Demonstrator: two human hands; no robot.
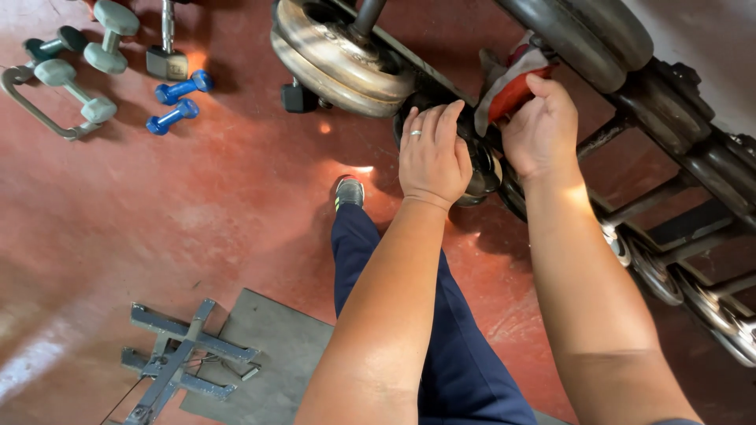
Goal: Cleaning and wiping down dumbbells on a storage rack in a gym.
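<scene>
A dark dumbbell (477,169) on the weight rack (677,197) is covered from above by the left hand (431,153), its fingers laid flat over the rounded end and the grip closed loosely on it; a red and white cloth (510,83) is pinched in the closed grip of the right hand (543,126), pressed against the same dumbbell just beside the left hand; worn weight plates (335,59) are seen on a bar nearby; on the red floor (236,212), well apart, two small blue dumbbells (177,102), pale grey dumbbells (94,63) and a grey metal frame (177,358) on a mat are seen.
</scene>
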